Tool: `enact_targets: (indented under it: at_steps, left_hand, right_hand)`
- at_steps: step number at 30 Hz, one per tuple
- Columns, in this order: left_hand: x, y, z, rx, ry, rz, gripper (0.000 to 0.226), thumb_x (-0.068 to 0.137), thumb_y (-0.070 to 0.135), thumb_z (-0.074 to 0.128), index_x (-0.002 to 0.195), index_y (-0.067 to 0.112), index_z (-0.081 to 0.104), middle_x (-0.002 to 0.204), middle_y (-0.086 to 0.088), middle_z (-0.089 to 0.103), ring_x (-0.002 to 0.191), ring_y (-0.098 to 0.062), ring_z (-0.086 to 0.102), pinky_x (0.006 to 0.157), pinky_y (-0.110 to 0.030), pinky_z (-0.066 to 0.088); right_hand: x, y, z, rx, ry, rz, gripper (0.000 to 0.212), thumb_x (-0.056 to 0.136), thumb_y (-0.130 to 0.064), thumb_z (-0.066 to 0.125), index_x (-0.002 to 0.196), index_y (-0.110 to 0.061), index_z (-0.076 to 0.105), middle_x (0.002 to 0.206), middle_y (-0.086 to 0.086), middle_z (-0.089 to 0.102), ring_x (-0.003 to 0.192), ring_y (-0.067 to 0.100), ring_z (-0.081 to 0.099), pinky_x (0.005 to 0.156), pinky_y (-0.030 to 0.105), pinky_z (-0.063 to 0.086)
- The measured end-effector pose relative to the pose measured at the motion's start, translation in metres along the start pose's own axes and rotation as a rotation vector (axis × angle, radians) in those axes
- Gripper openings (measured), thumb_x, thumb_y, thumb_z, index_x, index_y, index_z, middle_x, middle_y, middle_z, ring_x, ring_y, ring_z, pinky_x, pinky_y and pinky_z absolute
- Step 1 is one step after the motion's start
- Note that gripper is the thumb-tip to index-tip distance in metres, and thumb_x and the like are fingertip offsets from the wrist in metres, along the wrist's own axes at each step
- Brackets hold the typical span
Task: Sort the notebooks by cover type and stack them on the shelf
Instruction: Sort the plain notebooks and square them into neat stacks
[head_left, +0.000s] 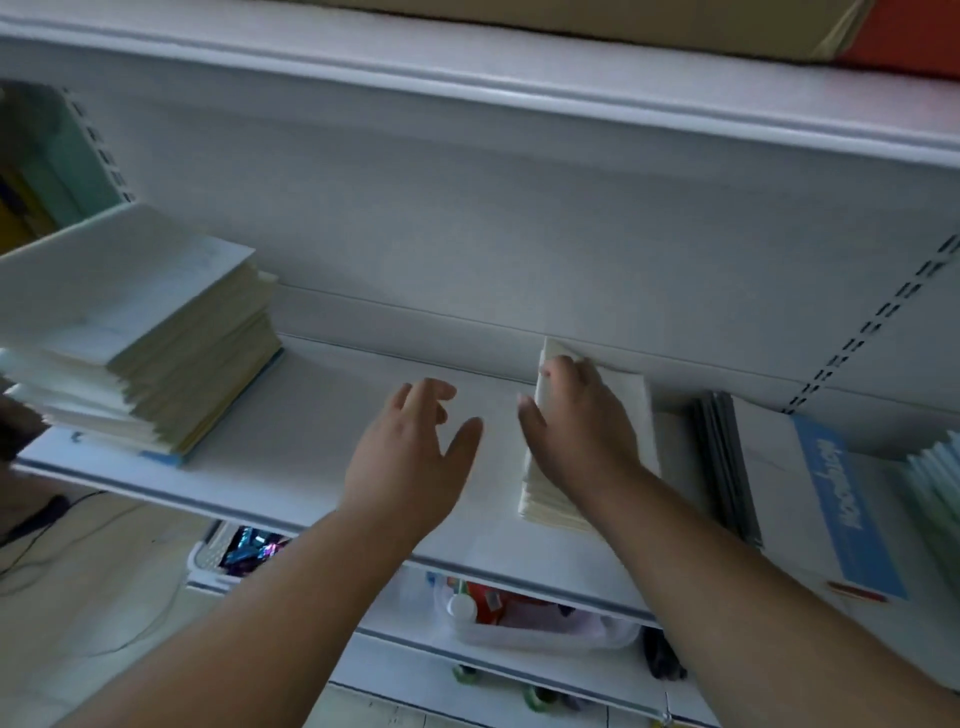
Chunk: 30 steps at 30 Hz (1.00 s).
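You are squaring up a small stack of notebooks (613, 447) on the shelf (322, 457). Your right hand (576, 415) rests on top, fingers curled over its left edge; your left hand (410, 447) hovers relaxed, holding nothing. Next, I judge, bring it in to even the edges.

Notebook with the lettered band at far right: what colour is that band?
Blue with white lettering, seen in the head view.
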<state>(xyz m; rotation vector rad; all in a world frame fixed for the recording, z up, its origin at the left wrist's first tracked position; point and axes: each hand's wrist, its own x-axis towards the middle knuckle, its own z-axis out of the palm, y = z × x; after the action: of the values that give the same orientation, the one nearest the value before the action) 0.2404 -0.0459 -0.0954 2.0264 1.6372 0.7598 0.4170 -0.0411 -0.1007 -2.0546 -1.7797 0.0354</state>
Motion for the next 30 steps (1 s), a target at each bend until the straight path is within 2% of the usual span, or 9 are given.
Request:
enact_targets:
  at_steps: [4,10,14,16,20,22,24,27,30]
  left_hand:
    - [-0.015,-0.058,-0.075,0.009,0.214,-0.018,0.034,0.092,0.045,0.056,0.123,0.030,0.055,0.102,0.016,0.052,0.076,-0.004,0.054,0.069,-0.028,0.039]
    - [-0.031,-0.147,-0.179,-0.049,0.450,-0.035,0.023,0.091,0.036,0.057,0.113,0.034,0.053,0.094,0.018,0.056,0.076,-0.002,0.052,0.063,-0.019,0.038]
    - [-0.026,-0.207,-0.242,-0.108,0.482,0.011,0.023,0.093,0.033,0.058,0.115,0.033,0.053,0.095,0.017,0.057,0.082,-0.001,0.053,0.066,-0.022,0.041]
    - [-0.022,-0.232,-0.266,-0.145,0.495,0.021,0.023,0.093,0.032,0.058,0.116,0.031,0.055,0.095,0.017,0.057,0.083,-0.002,0.053,0.067,-0.026,0.045]
    - [-0.015,-0.263,-0.299,-0.165,0.426,0.014,0.025,0.092,0.039,0.056,0.116,0.034,0.053,0.094,0.020,0.056,0.084,0.001,0.053,0.067,-0.026,0.046]
    - [-0.011,-0.272,-0.308,-0.186,0.385,0.016,0.025,0.091,0.041,0.055,0.115,0.036,0.052,0.095,0.018,0.058,0.081,0.000,0.054,0.067,-0.026,0.046]
    - [-0.008,-0.279,-0.313,-0.220,0.354,0.004,0.023,0.091,0.041,0.055,0.113,0.039,0.051,0.094,0.017,0.059,0.079,-0.002,0.055,0.066,-0.027,0.047]
    - [-0.005,-0.283,-0.312,-0.288,0.314,-0.058,0.021,0.092,0.040,0.056,0.112,0.038,0.052,0.093,0.015,0.060,0.073,-0.003,0.056,0.061,-0.025,0.044]
    - [0.001,-0.280,-0.308,-0.325,0.229,-0.189,0.029,0.094,0.048,0.056,0.118,0.033,0.048,0.095,0.015,0.060,0.068,0.006,0.058,0.059,-0.025,0.044]
  right_hand:
    - [-0.005,-0.089,0.008,0.231,-0.021,-0.144,0.041,0.096,-0.041,0.054,0.127,-0.015,0.053,0.119,0.009,0.054,0.105,0.028,0.057,0.083,0.038,0.049]
    - [0.010,-0.219,0.043,0.334,-0.077,-0.273,0.035,0.095,-0.043,0.054,0.122,-0.020,0.056,0.111,-0.002,0.054,0.097,0.017,0.054,0.079,0.031,0.044]
    - [0.018,-0.296,0.077,0.387,-0.055,-0.183,0.030,0.094,-0.051,0.054,0.095,-0.021,0.056,0.088,-0.004,0.055,0.079,0.017,0.054,0.068,0.031,0.042]
    - [0.027,-0.324,0.088,0.342,-0.061,-0.094,0.044,0.091,-0.063,0.048,0.089,-0.019,0.053,0.082,-0.003,0.056,0.077,0.020,0.056,0.065,0.032,0.043]
    - [0.050,-0.358,0.100,0.251,-0.155,0.190,0.071,0.080,-0.084,0.038,0.095,-0.016,0.052,0.084,0.002,0.057,0.081,0.026,0.059,0.061,0.032,0.037]
    - [0.056,-0.360,0.105,0.254,-0.186,0.242,0.064,0.083,-0.076,0.047,0.081,-0.013,0.052,0.075,0.004,0.055,0.072,0.026,0.057,0.053,0.030,0.033]
    - [0.055,-0.357,0.102,0.224,-0.157,0.261,0.050,0.090,-0.060,0.055,0.070,-0.014,0.048,0.069,0.005,0.051,0.070,0.027,0.054,0.053,0.029,0.031]
    - [0.050,-0.351,0.094,0.224,-0.012,0.313,0.027,0.095,-0.038,0.054,0.084,-0.013,0.050,0.088,0.013,0.061,0.084,0.032,0.060,0.066,0.031,0.037]
    - [0.029,-0.356,0.086,0.566,0.088,0.317,0.017,0.095,-0.032,0.056,0.091,-0.015,0.056,0.092,0.007,0.068,0.078,0.028,0.062,0.066,0.034,0.045]
